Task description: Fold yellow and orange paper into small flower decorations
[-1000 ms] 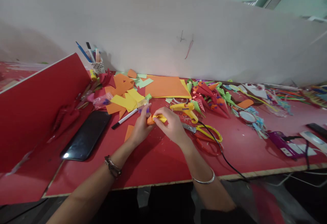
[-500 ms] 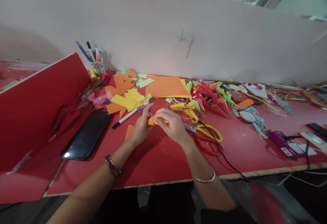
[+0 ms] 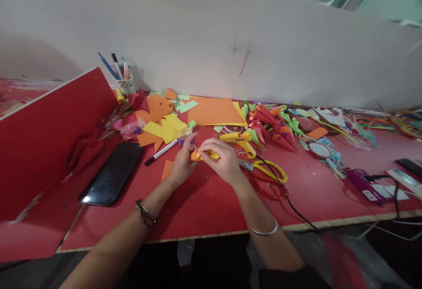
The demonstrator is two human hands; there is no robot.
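Low over the middle of the red table, my left hand (image 3: 181, 164) is closed on a small orange craft piece (image 3: 194, 155), its thumb pointing up. From the right, my right hand (image 3: 226, 163) pinches a yellow part (image 3: 213, 155) at the same piece; the fingers cover much of it, so its full shape is hidden. Just beyond my right hand lies a yellow glue gun (image 3: 243, 139). Yellow-handled scissors (image 3: 273, 171) rest to its right. A white marker with a black cap (image 3: 162, 152) is left of my left hand.
A black phone (image 3: 114, 172) and a red upright board (image 3: 56, 144) stand left. Paper scraps (image 3: 165, 129), orange sheets (image 3: 214, 111) and a pile of paper cones (image 3: 272, 126) line the back. A black cord (image 3: 293, 207) runs right near a purple power strip (image 3: 369, 188).
Both hands stay in nearly the same place. My right fingers have shifted slightly, and a little more of the yellow part shows.
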